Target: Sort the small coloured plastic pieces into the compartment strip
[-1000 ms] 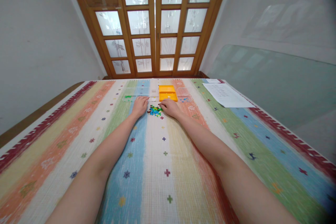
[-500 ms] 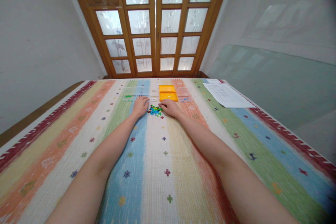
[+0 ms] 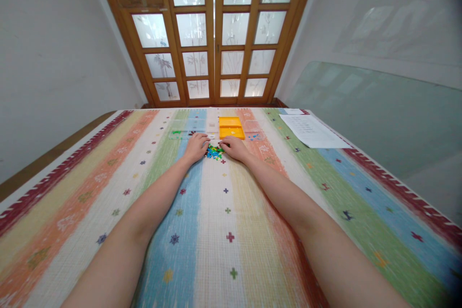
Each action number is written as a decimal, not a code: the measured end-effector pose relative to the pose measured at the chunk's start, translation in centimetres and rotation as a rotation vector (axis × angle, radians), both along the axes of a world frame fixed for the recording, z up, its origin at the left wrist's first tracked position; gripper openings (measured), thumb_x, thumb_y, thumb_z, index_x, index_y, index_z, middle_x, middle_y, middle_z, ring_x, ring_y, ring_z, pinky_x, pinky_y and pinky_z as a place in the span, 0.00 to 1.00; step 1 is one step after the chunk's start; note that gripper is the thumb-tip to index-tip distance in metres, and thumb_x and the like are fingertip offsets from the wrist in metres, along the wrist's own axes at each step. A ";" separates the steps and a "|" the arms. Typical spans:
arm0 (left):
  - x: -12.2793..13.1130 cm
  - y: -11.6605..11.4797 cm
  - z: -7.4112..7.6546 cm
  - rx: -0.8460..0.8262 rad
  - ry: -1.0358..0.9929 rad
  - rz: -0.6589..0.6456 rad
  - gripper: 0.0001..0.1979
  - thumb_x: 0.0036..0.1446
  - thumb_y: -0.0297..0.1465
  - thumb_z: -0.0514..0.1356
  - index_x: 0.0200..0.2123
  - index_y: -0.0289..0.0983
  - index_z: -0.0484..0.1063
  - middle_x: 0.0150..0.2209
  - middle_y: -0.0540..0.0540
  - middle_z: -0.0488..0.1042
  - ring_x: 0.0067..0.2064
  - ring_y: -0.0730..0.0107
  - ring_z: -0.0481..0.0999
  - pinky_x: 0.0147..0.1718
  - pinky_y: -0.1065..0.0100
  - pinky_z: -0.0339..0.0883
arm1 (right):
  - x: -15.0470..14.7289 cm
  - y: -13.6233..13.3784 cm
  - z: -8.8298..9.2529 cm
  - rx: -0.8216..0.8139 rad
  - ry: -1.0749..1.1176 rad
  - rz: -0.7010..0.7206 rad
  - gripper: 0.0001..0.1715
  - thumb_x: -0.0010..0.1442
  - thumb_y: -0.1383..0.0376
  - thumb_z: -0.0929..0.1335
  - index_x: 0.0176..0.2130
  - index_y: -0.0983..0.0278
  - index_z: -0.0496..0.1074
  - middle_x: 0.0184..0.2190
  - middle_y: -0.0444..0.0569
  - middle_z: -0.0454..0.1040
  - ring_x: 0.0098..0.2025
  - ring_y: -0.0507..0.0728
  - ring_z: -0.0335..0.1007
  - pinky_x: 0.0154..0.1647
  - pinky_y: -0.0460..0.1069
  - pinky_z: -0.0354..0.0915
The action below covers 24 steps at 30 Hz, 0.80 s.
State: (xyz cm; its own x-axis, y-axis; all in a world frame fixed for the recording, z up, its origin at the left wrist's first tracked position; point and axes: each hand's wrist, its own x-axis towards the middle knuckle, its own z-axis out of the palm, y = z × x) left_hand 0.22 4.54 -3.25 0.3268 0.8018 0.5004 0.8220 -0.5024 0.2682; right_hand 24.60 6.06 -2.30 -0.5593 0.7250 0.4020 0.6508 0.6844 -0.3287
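Note:
A small heap of tiny plastic pieces (image 3: pixel 215 153), blue, green, yellow and dark, lies on the striped cloth between my two hands. At its left edge, my left hand (image 3: pixel 197 147) bends its fingers down and inward, the tips drawn together. My right hand (image 3: pixel 234 147) rests on the heap's right side with thumb and fingers closed at its edge. What either hand pinches is too small to make out. Just behind my left hand, a clear plastic box (image 3: pixel 173 137) contains green pieces (image 3: pixel 176 133) and dark pieces (image 3: pixel 192 133).
Behind my right hand an orange-yellow box (image 3: pixel 231 121) lies with its lid open. Some blue pieces (image 3: pixel 253 137) sit in a clear box to its right. A printed sheet (image 3: pixel 312 131) is on the striped cloth (image 3: pixel 212 231) at the far right. Glazed wooden doors (image 3: pixel 214 33) stand beyond the table.
My left hand has moved a little right and toward me, from the clear box to the heap's edge, uncovering the dark pieces behind it. My right hand has barely moved.

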 end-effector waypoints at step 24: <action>0.4 -0.4 0.1 -0.086 0.074 -0.109 0.16 0.70 0.34 0.54 0.51 0.39 0.80 0.53 0.42 0.80 0.57 0.58 0.73 0.62 0.55 0.63 | -0.1 -0.3 0.2 0.010 -0.079 -0.044 0.17 0.74 0.62 0.65 0.43 0.65 0.82 0.42 0.54 0.78 0.46 0.59 0.69 0.48 0.50 0.59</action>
State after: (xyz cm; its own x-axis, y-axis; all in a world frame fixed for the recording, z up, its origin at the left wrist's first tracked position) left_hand 0.58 4.14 -3.11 0.4479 0.7983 0.4026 0.7829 -0.5677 0.2545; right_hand 24.52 5.71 -2.10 -0.5568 0.7458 0.3658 0.7042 0.6574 -0.2684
